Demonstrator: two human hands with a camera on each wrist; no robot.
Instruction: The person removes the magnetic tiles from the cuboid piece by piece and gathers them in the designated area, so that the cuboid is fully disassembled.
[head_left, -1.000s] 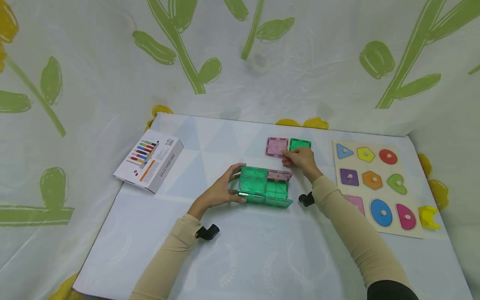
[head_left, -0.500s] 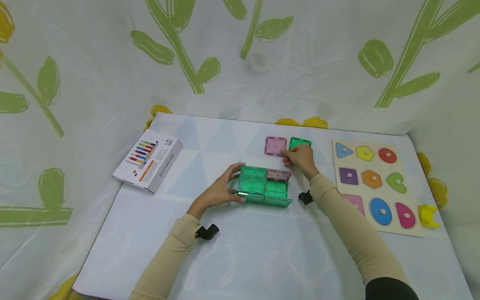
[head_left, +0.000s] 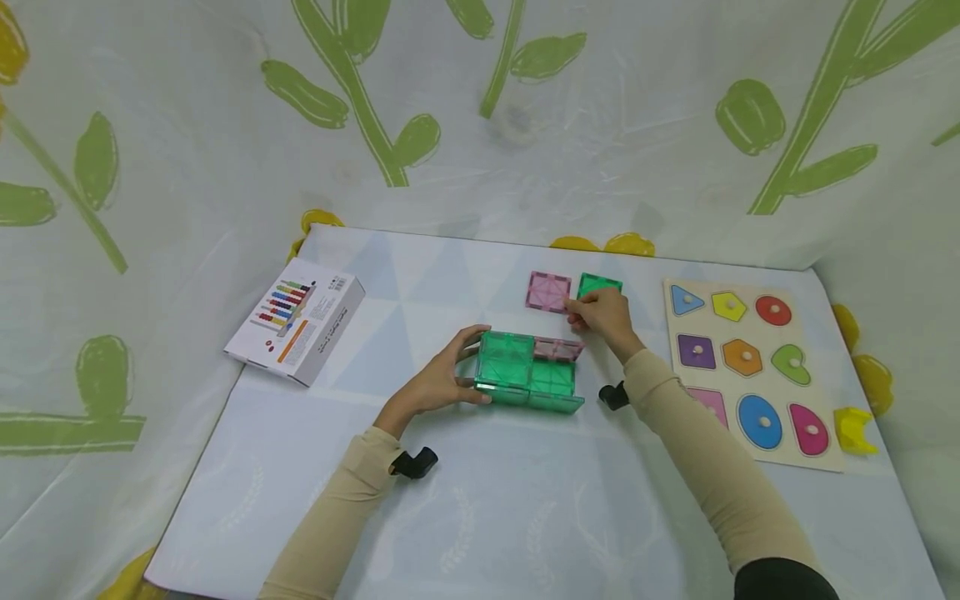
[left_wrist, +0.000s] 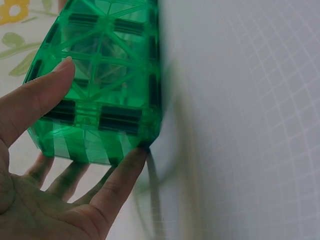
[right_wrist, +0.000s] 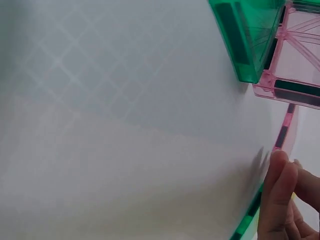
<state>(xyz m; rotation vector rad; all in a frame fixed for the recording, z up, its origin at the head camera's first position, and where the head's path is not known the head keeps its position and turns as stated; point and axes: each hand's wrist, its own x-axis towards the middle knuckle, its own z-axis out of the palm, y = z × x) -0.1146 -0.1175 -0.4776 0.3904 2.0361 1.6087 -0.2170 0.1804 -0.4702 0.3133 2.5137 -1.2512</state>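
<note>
- Box (head_left: pixel 504 363), head view: stands on the table (head_left: pixel 480 508) between the hands, made of green panels with one pink panel (head_left: pixel 557 350) at its far right.
- Head view: left hand (head_left: pixel 431 379) spans the box's left end, thumb on the near side, fingers on the far side. Right hand (head_left: pixel 606 320) is past the box's far right corner, fingertips drawn together at the near right corner of the pink tile (head_left: pixel 548 292). Green tile (head_left: pixel 600 282) is partly hidden by that hand.
- Left wrist view: thumb lies on a panel, fingertips bear on the edges. Judged light, stiff, smooth plastic; seams likely to part if squeezed. Recommended hold: low, across opposite walls.
- Right wrist view: narrow pinch on the pink tile's edge, apart from the box. Tile judged thin, rigid, rather slippery; best taken by its edge.
</note>
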